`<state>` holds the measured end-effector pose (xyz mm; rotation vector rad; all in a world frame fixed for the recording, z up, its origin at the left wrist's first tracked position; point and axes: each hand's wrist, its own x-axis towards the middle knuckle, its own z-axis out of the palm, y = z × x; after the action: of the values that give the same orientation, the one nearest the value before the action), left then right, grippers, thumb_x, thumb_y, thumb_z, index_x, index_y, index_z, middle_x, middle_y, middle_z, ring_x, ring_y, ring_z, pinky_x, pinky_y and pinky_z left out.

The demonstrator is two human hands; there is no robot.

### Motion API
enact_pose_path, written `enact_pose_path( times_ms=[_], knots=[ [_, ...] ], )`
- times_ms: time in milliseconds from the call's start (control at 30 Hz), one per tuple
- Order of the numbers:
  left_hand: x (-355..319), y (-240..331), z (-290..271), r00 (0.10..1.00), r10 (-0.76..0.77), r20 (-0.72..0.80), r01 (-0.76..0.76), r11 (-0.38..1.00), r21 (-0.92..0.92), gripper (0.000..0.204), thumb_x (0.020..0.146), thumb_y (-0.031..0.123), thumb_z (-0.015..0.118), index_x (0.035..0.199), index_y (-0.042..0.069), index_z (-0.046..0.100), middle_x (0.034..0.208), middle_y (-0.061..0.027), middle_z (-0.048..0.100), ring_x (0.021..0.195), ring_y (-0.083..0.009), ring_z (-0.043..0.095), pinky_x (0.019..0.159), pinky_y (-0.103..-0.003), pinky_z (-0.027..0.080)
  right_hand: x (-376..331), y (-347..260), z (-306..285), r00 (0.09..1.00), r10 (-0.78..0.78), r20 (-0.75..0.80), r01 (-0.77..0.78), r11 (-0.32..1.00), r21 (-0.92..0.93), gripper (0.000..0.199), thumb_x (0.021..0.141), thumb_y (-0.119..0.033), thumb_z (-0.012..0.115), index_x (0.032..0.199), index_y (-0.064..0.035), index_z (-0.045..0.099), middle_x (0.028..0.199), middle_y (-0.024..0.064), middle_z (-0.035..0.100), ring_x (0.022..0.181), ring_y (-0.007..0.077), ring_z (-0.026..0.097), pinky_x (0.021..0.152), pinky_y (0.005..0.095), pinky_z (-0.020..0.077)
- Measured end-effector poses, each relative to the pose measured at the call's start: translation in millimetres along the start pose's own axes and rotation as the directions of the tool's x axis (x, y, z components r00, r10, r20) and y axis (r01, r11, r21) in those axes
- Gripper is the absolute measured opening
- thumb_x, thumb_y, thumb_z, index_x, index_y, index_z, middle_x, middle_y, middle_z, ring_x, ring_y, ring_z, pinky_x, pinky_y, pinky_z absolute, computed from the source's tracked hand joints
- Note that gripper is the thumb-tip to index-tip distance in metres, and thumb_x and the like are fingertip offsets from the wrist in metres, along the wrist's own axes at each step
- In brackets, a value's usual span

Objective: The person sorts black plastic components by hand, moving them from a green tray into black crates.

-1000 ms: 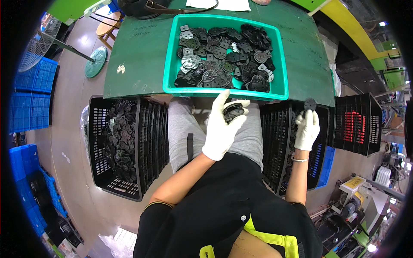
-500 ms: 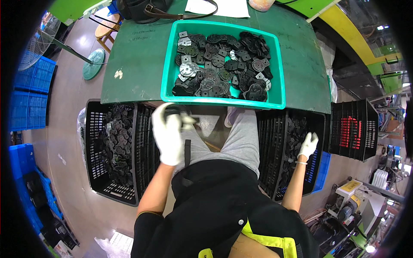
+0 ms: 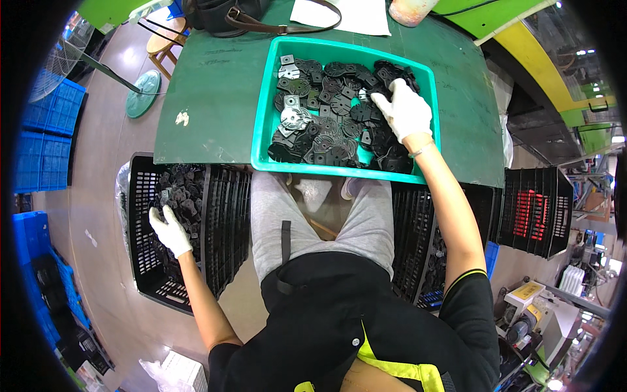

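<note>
My right hand point(image 3: 406, 112), in a white glove, reaches over the right part of a teal tray point(image 3: 262, 140) on the table. Its thumb and fingers are apart, close above a heap of flat black parts point(image 3: 339, 104) with rounded ends and square tabs. A few silvery parts point(image 3: 295, 117) lie among them at the tray's left. Down at my left, my other white-gloved hand, the left hand point(image 3: 171, 234), is inside a black slatted crate point(image 3: 145, 261), fingers spread and nothing visible in them. Beneath it lie similar dark parts point(image 3: 184, 196).
Another black crate point(image 3: 411, 228) stands by my right leg, partly hidden by my right arm. Farther right is a black crate with red inside point(image 3: 535, 212). The green table point(image 3: 209, 117) carries a dark bag point(image 3: 225, 16), paper point(image 3: 356, 14) and a cup point(image 3: 411, 10).
My left hand has moved from above my lap, where it held something dark, into the left crate. My right hand has gone from the right crate up to the tray.
</note>
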<state>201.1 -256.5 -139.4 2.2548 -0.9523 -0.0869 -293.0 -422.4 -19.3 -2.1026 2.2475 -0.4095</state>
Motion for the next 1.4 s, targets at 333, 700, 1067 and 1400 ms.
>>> enact_pose_path(
  times_ms=[333,700,1067,1400],
  knots=[
    [-110.7,243.2,-4.4,0.899,0.418,0.129,-0.094,0.473,-0.876,0.034,0.097,0.016,0.047,0.123,-0.006,0.044,0.122,-0.0187,0.052,0.112,-0.027,0.054,0.097,-0.041,0.046,-3.6,20.0,-3.3,0.984,0.136,0.117,-0.159,0.964,0.214,0.04,0.074,-0.031,0.071,0.096,-0.0013,0.056,0.085,0.0138,0.066,0.082,0.0278,0.064,0.073,0.0369,0.0499],
    [-172.8,297.5,41.4,0.35,0.502,0.791,0.924,-0.044,-0.381,0.036,0.093,0.005,0.05,0.128,0.0,0.041,0.133,-0.0198,0.044,0.121,-0.0299,0.048,0.101,-0.042,0.043,-61.1,-21.0,-54.0,0.863,-0.288,0.416,-0.145,0.646,0.75,0.022,0.088,-0.021,0.059,0.096,-0.0014,0.062,0.078,0.0069,0.063,0.069,0.0122,0.06,0.063,0.0283,0.0481],
    [-169.2,308.4,23.8,0.451,0.311,0.837,0.891,-0.221,-0.398,0.042,0.093,0.016,0.056,0.13,0.006,0.038,0.128,-0.0112,0.047,0.119,-0.0266,0.048,0.097,-0.052,0.043,-33.7,-4.5,-19.1,0.967,-0.093,0.236,-0.03,0.883,0.469,0.027,0.079,-0.021,0.069,0.098,-0.004,0.06,0.086,0.0081,0.061,0.071,0.018,0.06,0.068,0.0292,0.0491],
    [-158.8,308.4,25.1,0.409,0.352,0.842,0.905,-0.272,-0.326,0.037,0.091,0.002,0.051,0.127,0.005,0.041,0.121,-0.0148,0.05,0.111,-0.0263,0.054,0.09,-0.05,0.05,8.0,-21.7,-6.0,0.802,-0.586,-0.112,0.596,0.773,0.219,0.03,0.075,-0.01,0.064,0.103,-0.0085,0.057,0.102,0.0101,0.057,0.094,0.0283,0.055,0.079,0.0377,0.0463]
  ],
)
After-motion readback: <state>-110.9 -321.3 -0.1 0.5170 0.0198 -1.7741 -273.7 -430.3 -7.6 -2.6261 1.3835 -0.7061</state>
